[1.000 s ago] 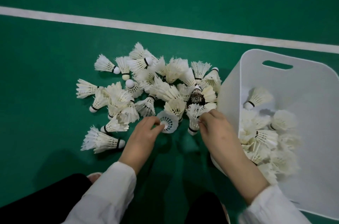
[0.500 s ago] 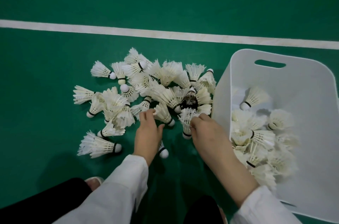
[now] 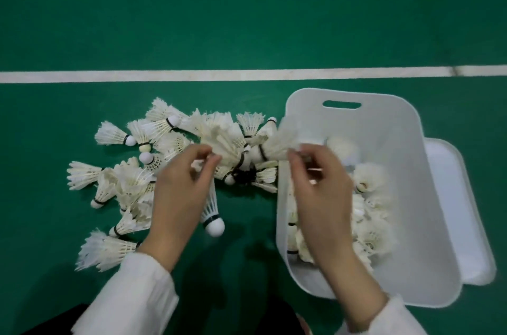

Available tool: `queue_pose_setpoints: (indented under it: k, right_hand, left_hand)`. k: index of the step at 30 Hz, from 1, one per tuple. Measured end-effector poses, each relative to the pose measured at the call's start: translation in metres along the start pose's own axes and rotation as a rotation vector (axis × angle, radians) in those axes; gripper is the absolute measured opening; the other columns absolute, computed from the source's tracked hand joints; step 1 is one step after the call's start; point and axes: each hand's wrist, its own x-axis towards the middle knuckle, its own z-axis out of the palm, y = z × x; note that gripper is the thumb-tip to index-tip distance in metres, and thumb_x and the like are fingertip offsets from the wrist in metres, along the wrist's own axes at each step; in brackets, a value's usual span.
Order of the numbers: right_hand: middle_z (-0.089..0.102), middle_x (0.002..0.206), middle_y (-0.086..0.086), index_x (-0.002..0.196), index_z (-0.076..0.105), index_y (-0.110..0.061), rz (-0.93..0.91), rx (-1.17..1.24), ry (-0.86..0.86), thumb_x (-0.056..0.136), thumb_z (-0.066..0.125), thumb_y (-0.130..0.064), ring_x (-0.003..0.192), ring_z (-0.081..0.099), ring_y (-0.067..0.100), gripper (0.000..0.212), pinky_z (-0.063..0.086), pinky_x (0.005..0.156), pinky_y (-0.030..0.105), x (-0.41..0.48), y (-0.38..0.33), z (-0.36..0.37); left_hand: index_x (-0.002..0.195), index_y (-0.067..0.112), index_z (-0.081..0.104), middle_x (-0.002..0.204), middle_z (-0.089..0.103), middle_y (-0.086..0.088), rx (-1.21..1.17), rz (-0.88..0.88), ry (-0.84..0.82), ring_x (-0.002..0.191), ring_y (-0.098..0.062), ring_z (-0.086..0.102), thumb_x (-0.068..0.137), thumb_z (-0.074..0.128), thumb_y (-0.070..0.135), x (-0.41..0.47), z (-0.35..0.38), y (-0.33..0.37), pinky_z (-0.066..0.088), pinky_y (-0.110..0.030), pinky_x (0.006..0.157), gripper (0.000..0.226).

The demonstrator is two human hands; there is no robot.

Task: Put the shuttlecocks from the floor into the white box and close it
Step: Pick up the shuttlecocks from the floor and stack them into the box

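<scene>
Shuttlecocks [image 3: 219, 134] lie in a loose heap on the green floor [image 3: 247, 19], just this side of a white line [image 3: 192, 76], with the white box [image 3: 384, 120] touching the heap's right edge. The box is open and many more shuttlecocks in the box [image 3: 373, 236] are piled along its left half. Its lid [image 3: 461, 197] lies partly beneath it on the far right. The left hand [image 3: 178, 192] is raised over the heap, its grip pinched on the feather end of one shuttlecock [image 3: 211, 211], whose white cork hangs down. The right hand [image 3: 321, 192] is over the box's left wall, its grip pinching the feathers of a blurred shuttlecock [image 3: 274, 146] with its cork end turned toward the heap. One dark shuttlecock [image 3: 244, 177] sits among the white ones beside the box wall. Both white sleeves [image 3: 131, 293] come in from the bottom edge.
</scene>
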Motion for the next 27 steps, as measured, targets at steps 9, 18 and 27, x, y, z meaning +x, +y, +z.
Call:
queue_pose_setpoints:
  k: [9, 18, 27]
  right_hand:
    - [0.069, 0.101, 0.009, 0.100, 0.069, -0.005, 0.168, -0.466, 0.095, 0.090, 0.054, -0.015, 0.090, 0.061, 0.022, 0.020, 0.038, 0.074, 0.024, 0.076, 0.098, -0.096]
    - [0.068, 0.094, 0.015, 0.098, 0.071, -0.014, 0.193, -1.038, -0.178, 0.091, 0.048, -0.015, 0.103, 0.048, 0.031, 0.024, 0.035, 0.081, 0.035, 0.099, 0.159, -0.073]
    - [0.053, 0.116, -0.012, 0.130, 0.047, -0.033, 0.021, -0.313, -0.323, 0.093, 0.049, -0.007, 0.093, 0.052, 0.001, 0.046, 0.039, 0.081, 0.014, 0.064, 0.080, -0.092]
  left_hand:
    - [0.094, 0.015, 0.067, 0.087, 0.067, 0.008, -0.040, 0.337, -0.117, 0.074, 0.001, 0.056, 0.085, 0.064, 0.023, 0.009, 0.054, 0.089, 0.047, -0.017, 0.066, 0.012]
    - [0.093, 0.020, 0.065, 0.085, 0.063, 0.015, 0.056, 0.252, -0.195, 0.079, -0.002, 0.055, 0.085, 0.062, 0.030, -0.007, 0.079, 0.063, 0.050, -0.027, 0.068, 0.012]
    - [0.089, 0.020, 0.067, 0.083, 0.066, 0.010, 0.065, 0.290, -0.267, 0.065, 0.008, 0.049, 0.084, 0.065, 0.029, -0.003, 0.092, 0.069, 0.039, -0.011, 0.063, 0.010]
